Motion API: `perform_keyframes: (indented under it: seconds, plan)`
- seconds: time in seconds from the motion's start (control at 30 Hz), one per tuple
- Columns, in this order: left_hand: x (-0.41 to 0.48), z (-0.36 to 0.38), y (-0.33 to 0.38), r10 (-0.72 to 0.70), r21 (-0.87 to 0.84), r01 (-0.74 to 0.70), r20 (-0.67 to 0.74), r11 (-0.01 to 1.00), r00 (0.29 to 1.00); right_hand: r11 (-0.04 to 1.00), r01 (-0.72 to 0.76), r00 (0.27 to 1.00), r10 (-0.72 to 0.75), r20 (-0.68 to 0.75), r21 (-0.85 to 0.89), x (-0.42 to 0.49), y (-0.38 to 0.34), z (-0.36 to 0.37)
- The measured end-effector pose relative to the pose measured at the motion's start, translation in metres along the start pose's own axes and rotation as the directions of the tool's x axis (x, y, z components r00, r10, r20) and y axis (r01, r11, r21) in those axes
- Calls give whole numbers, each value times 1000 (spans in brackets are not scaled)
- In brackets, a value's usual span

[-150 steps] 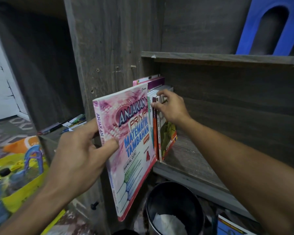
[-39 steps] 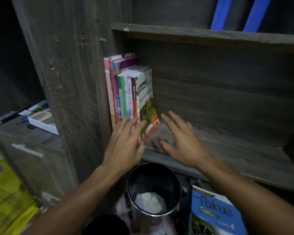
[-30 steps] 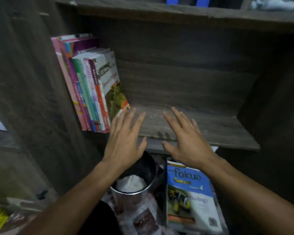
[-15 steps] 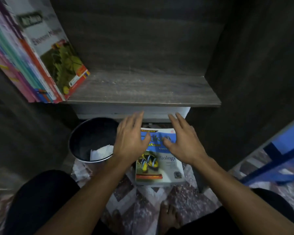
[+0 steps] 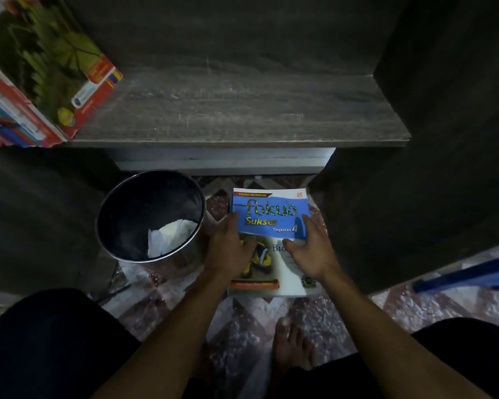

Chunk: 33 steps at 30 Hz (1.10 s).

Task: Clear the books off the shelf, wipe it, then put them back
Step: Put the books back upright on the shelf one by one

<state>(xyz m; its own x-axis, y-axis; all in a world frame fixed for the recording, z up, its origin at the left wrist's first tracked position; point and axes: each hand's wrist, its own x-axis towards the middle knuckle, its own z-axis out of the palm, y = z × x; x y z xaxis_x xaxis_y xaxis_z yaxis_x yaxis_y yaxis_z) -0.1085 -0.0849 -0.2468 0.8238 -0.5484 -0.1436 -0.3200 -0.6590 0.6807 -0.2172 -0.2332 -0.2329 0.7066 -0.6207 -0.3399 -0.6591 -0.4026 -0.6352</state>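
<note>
Crouching over the patterned floor point(image 5: 242, 321), the person clasps the blue book point(image 5: 268, 211) by its side edges, left hand point(image 5: 231, 249) and right hand point(image 5: 310, 251) each with a thumb on the cover. It lies on the floor just beside the metal bin point(image 5: 127, 203); a hurried lift could clip the bin or let the glossy cover slip. Beyond, on the grey wooden shelf point(image 5: 242, 110), the row of books point(image 5: 41, 82) leans at the left end and might slide down
</note>
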Motion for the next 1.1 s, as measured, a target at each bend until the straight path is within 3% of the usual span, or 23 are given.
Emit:
perform_keyframes:
  seconds: [0.2,0.3,0.67,0.87,0.97,1.1]
  plan:
    - [8,15,-22,-147,-221,163,86,962,985,976,-98,995,101,-7,195,14,26,16]
    - [11,19,-29,-189,-247,226,164,942,968,955,-119,992,126,-7,273,18,32,18]
    - [17,35,-35,-282,-452,327,166,830,945,887,-224,974,219,57,404,25,35,19]
    - [24,32,-39,-360,-477,410,197,777,912,804,-227,970,236,54,550,30,32,10]
    - [28,29,-41,-400,-510,450,212,733,892,760,-260,964,238,118,596,34,34,6]
    - [31,26,-44,-393,-472,467,252,748,884,727,-293,956,237,174,621,33,35,7]
